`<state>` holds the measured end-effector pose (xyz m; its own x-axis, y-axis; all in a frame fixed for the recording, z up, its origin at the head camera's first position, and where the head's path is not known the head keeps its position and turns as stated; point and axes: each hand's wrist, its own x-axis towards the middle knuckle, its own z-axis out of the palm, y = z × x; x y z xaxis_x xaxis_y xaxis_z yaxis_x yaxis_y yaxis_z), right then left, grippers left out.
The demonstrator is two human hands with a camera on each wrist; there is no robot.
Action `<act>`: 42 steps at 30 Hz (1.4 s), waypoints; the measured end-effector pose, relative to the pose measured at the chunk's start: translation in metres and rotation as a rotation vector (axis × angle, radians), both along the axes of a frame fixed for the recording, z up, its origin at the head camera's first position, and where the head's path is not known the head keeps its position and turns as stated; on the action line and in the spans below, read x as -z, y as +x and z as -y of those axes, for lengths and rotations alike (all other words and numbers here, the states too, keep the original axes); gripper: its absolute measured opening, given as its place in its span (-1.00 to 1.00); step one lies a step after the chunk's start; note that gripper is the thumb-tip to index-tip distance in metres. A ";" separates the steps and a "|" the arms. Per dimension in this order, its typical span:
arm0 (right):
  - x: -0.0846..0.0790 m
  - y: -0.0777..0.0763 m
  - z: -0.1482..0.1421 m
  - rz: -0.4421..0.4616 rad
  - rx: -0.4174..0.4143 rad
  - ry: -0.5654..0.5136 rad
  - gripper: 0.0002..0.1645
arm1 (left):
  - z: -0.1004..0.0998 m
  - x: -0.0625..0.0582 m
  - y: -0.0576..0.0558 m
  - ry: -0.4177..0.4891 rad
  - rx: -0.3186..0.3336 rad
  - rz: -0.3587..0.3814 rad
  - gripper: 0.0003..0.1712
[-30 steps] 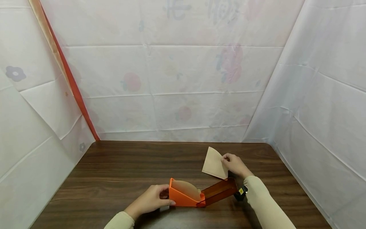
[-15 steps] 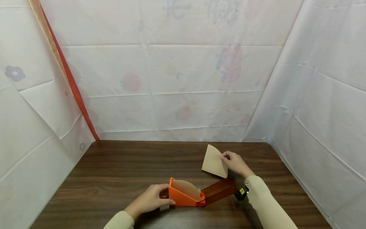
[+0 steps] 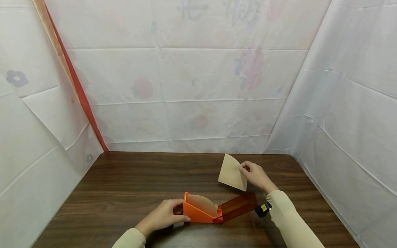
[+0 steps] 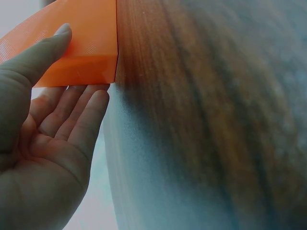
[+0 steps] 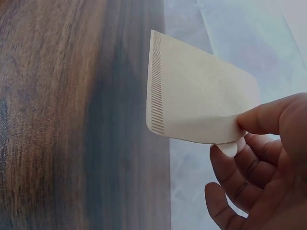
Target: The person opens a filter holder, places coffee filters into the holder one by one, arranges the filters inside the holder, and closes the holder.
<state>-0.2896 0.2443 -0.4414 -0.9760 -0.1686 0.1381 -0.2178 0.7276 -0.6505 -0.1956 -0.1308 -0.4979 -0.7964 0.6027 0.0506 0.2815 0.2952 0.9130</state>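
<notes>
A tan paper coffee filter with a crimped edge hangs in the air above the table, pinched at its right side between the thumb and fingers of my right hand. In the right wrist view, a small tab shows below the filter by the fingertips. My left hand grips the left end of an orange filter holder, thumb on its near side and fingers behind. More tan filters stand inside the holder. Its see-through amber lid is swung open to the right, below the right hand.
The dark wood-grain table reaches back to a white patterned curtain. Similar sheets hang at both sides. A small black device is strapped at the right wrist, near the lid's free end.
My right hand has risen slightly and moved a bit away from me with the coffee filter, widening the gap to the lid. The left hand and holder have stayed put.
</notes>
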 end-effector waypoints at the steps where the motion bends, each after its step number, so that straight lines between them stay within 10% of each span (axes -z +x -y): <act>1: -0.001 0.000 0.000 -0.004 -0.002 0.001 -0.84 | 0.000 0.000 0.000 0.000 0.000 0.000 -0.66; 42: -0.049 0.028 0.013 -0.151 -0.130 -0.023 -0.81 | -0.001 0.001 0.000 -0.008 -0.013 -0.003 -0.66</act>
<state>-0.2620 0.2311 -0.3924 -0.9139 -0.2871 0.2869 -0.4056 0.6721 -0.6195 -0.1957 -0.1302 -0.4994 -0.8039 0.5928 0.0478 0.2800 0.3064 0.9098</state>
